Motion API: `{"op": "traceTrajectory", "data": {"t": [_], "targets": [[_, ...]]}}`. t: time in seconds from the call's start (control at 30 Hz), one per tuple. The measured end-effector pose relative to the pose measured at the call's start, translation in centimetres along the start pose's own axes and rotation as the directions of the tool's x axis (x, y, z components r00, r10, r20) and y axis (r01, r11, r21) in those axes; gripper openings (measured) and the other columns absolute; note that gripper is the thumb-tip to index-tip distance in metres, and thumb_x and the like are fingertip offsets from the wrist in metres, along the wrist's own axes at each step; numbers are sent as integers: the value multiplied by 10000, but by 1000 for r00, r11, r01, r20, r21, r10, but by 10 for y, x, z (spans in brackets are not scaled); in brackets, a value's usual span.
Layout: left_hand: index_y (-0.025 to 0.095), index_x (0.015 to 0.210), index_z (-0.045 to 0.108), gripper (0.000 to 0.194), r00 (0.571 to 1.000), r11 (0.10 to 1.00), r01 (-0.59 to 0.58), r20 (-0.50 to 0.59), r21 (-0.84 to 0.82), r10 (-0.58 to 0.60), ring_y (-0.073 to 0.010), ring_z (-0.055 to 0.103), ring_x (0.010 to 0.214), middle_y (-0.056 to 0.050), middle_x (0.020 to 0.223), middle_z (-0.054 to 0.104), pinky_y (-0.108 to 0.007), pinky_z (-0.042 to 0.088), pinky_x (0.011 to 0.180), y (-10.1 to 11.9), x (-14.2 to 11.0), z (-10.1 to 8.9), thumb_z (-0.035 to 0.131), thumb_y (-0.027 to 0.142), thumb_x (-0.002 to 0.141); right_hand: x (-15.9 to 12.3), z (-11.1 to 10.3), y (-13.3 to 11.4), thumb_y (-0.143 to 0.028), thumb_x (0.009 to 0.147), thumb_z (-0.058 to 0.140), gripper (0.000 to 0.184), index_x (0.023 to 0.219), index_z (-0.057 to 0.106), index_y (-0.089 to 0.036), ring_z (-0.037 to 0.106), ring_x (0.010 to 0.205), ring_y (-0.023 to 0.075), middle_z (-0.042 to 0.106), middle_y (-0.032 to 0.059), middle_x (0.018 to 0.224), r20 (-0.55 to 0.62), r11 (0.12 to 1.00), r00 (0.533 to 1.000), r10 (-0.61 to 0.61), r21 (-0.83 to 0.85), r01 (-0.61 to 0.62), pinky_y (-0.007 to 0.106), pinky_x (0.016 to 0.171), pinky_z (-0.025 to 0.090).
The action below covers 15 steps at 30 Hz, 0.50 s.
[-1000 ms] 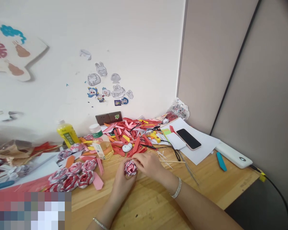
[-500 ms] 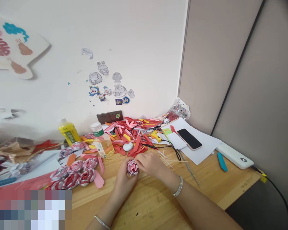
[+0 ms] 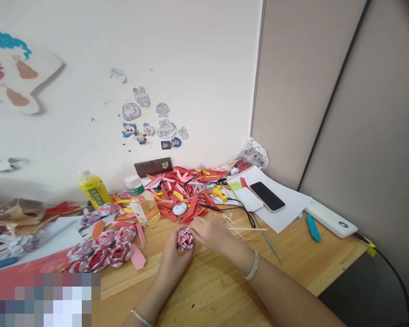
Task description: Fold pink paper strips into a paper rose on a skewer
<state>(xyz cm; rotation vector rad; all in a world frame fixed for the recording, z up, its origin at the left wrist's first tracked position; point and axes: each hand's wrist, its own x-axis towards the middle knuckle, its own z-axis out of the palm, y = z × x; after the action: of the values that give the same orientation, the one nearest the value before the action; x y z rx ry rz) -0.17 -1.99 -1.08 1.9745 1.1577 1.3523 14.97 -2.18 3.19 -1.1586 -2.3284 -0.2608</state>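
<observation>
A pink and white folded paper rose (image 3: pixel 185 239) faces up between my hands, above the wooden table. My left hand (image 3: pixel 175 254) is curled round its left side and underside. From the right, the fingers of my right hand (image 3: pixel 206 232) are closed at the flower's upper right edge; the fingertips are partly hidden. Several finished paper roses (image 3: pixel 104 254) in pink, red and white lie in a group to the left. Beyond my hands spreads a heap of red, pink and orange folded paper strips (image 3: pixel 187 190).
A bottle of pale yellow drink (image 3: pixel 145 209) and a yellow bottle (image 3: pixel 95 188) stand at the left. A yellow glue gun (image 3: pixel 220 194) lies among the strips. Rightward are a phone (image 3: pixel 267 196) on white paper, a white device (image 3: pixel 330 219) with a cable, and thin sticks (image 3: pixel 252 229).
The whole view has shifted slightly, so things appear a little further left. Both hands keep nearly the same hold on the paper rose.
</observation>
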Motion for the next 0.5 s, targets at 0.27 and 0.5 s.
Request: {"op": "traceTrajectory", "data": {"t": [0.27,0.5], "targets": [[171,1030,500,394,1000,1000,1,-7,6,-1,-224,601,875,-71,959,601,-381,486,790,-4,-2,1,610,205,653,1,-2,0,-190,885,479,137,824,593,-144,589,661,155,649,50,766,39,999,999,19,46,-21,245,547,360],[179,1051,464,375,999,997,-45,-5,66,45,-210,582,880,-68,971,576,-373,484,789,-4,-1,1,558,174,688,2,-1,2,-214,882,492,146,827,617,-163,566,690,136,644,22,792,-47,996,999,11,93,-7,236,582,353]]}}
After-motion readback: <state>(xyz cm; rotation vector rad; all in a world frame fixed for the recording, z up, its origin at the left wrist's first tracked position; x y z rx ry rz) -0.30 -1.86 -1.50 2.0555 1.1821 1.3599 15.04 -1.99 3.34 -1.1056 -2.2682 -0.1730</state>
